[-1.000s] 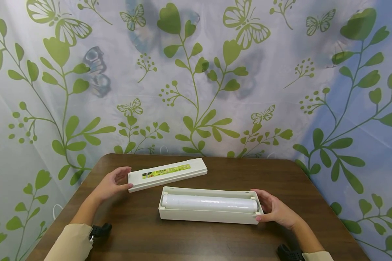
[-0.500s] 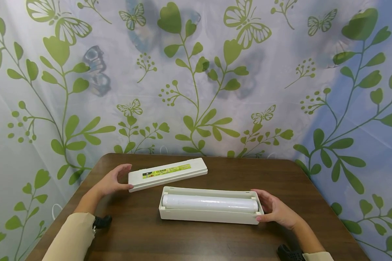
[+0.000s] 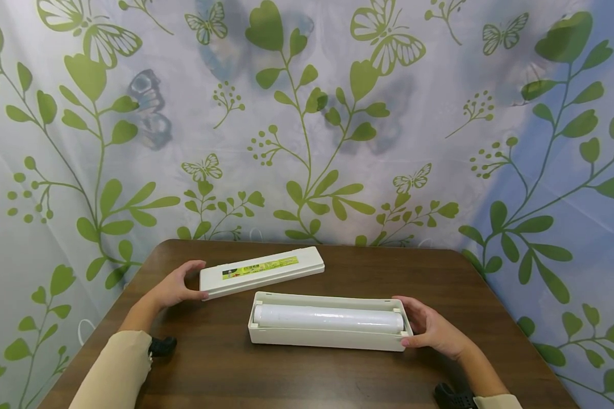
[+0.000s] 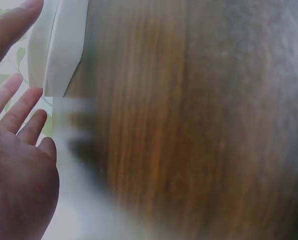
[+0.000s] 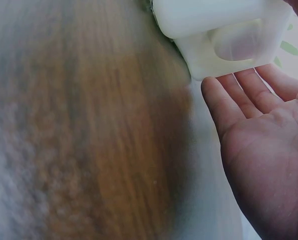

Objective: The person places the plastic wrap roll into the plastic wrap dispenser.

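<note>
1. Near the far edge of the table [image 3: 210,363], left of its middle: a white lid [image 3: 263,275], green label [image 3: 258,267] uppermost, lying aslant with its right end closer to that edge.
2. Apart from it, farther from the far edge and more toward the right edge: an open white box [image 3: 327,339], a glossy white roll [image 3: 330,319] lying lengthwise inside.
3. By the look of it, light, stiff and slightly slippery plastic in the lid; best taken by a short end, thumb to the near side, fingertips to the far side.
4. Probably heavier in the box, given the roll; rigid too, best held by the end walls and kept level.
5. At the lid's left end: left hand [image 3: 173,288], thumb at the near corner, fingers loosely extended toward the far corner; no firm clasp visible, cannot tell how much pressure.
6. At the box's right end: right hand [image 3: 436,329], gripping with thumb at the near corner and fingers round the far one.
7. Palms turned inward, forearms angling in beside the table's left and right edges.
</note>
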